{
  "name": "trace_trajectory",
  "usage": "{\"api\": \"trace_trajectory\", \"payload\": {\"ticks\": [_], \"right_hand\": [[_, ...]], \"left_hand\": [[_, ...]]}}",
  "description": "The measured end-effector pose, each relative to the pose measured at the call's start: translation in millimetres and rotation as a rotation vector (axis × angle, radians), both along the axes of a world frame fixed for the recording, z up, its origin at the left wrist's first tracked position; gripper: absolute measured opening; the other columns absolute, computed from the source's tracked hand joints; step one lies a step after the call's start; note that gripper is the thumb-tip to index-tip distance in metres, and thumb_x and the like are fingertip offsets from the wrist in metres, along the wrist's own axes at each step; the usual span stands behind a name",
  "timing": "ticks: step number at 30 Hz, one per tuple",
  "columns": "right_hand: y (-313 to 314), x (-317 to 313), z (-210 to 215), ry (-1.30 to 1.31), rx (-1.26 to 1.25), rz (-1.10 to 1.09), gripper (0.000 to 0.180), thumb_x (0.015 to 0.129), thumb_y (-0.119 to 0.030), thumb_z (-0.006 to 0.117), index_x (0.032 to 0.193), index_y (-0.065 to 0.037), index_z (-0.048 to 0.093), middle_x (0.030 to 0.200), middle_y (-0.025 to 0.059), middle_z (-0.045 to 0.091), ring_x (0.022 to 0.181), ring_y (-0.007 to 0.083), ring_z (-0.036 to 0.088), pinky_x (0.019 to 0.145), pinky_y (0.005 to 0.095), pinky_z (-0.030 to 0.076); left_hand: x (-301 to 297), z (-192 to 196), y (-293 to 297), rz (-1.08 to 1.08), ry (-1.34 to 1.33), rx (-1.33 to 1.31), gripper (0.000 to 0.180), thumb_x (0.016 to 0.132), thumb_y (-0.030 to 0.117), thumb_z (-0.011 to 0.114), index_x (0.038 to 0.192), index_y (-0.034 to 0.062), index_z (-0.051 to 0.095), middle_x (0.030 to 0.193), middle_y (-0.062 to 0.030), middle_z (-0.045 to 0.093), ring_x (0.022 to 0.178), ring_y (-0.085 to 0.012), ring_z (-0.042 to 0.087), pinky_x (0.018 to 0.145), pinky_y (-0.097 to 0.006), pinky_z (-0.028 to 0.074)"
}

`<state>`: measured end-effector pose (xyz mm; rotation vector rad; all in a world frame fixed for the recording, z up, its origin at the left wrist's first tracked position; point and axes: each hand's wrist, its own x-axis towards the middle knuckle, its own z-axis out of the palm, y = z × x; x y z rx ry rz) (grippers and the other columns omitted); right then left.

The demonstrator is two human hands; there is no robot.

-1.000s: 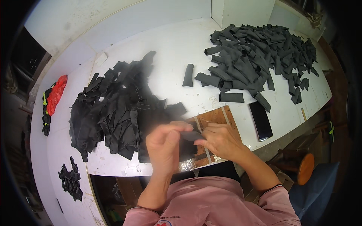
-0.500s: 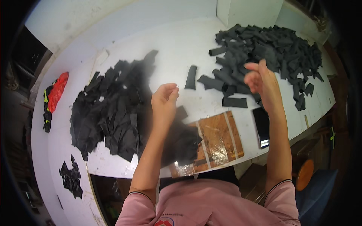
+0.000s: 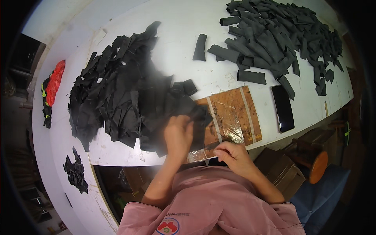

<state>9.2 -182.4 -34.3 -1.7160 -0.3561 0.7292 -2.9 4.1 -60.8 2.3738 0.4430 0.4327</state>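
Observation:
My left hand [image 3: 179, 135] is over the near right edge of a heap of flat black fabric pieces [image 3: 121, 94], its fingers curled together. Whatever may be between those fingertips is hidden or too small to make out. At the front edge of a brown wooden board [image 3: 231, 107] with clear tape strips, my right hand [image 3: 234, 154] is closed in a pinch, thumb against fingers. I cannot make out what it pinches. Farther right lies a large pile of dark tube-shaped fabric pieces [image 3: 270, 39]. One single fabric tube [image 3: 200, 47] lies apart, left of that pile.
A black phone [image 3: 282, 109] lies right of the board. On the white table's [image 3: 178, 43] left side are a red plastic bag [image 3: 56, 82] and a small bunch of black scraps [image 3: 76, 172]. Below the right edge stand a cardboard box [image 3: 288, 176] and an orange round-topped stool [image 3: 318, 167].
Both hands have come down toward me: the right from beside the tube pile to the board's front edge, the left onto the heap's near edge. The whole view has shifted too.

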Motion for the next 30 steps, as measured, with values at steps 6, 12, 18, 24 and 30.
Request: {"api": "trace_trajectory", "payload": {"ticks": [6, 12, 18, 24, 30], "right_hand": [[24, -14, 4, -0.171, 0.039, -0.100, 0.024, 0.074, -0.014, 0.064, 0.089, 0.002, 0.055, 0.075, 0.0111, 0.058, 0.063, 0.0160, 0.057, 0.052, 0.0275, 0.043], [52, -10, 18, 0.125, 0.300, -0.068, 0.041, 0.073, -0.019, 0.068, 0.104, 0.001, 0.050, 0.088, 0.0056, 0.057, 0.073, 0.0127, 0.056, 0.062, 0.0231, 0.045], [72, -14, 21, 0.633, 0.645, -0.162, 0.013, 0.080, -0.012, 0.059, 0.089, -0.003, 0.060, 0.079, 0.0017, 0.060, 0.065, 0.0073, 0.053, 0.055, 0.0215, 0.043], [79, -12, 29, 0.670, 0.681, -0.257, 0.011, 0.083, -0.018, 0.056, 0.084, -0.007, 0.059, 0.079, -0.0004, 0.057, 0.063, 0.0069, 0.048, 0.052, 0.0223, 0.038], [82, -19, 24, 0.629, 0.606, -0.307, 0.014, 0.082, -0.023, 0.058, 0.081, -0.009, 0.059, 0.073, -0.0047, 0.055, 0.065, 0.0040, 0.049, 0.051, 0.0204, 0.038]], "left_hand": [[-11, 38, 24, 0.080, 0.028, -0.812, 0.008, 0.072, 0.003, 0.066, 0.076, 0.0038, 0.059, 0.059, 0.0029, 0.056, 0.045, -0.0004, 0.043, 0.039, -0.014, 0.031], [-16, 84, 41, -0.172, 0.232, -0.942, 0.009, 0.071, 0.001, 0.065, 0.076, 0.0049, 0.058, 0.058, 0.0045, 0.054, 0.045, 0.0003, 0.043, 0.037, -0.014, 0.028], [-34, 75, 28, -0.154, -0.053, -1.060, 0.021, 0.076, 0.008, 0.060, 0.095, 0.0012, 0.054, 0.075, -0.0031, 0.059, 0.061, -0.0050, 0.050, 0.054, -0.017, 0.039], [-78, 61, 5, 0.011, -0.246, -1.294, 0.033, 0.076, 0.011, 0.058, 0.104, -0.0043, 0.050, 0.082, -0.0083, 0.057, 0.068, -0.0131, 0.056, 0.062, -0.023, 0.043], [-76, 64, -5, 0.072, -0.240, -1.066, 0.023, 0.072, 0.002, 0.064, 0.093, -0.0023, 0.055, 0.072, -0.0050, 0.057, 0.060, -0.0092, 0.055, 0.058, -0.019, 0.043]]}}
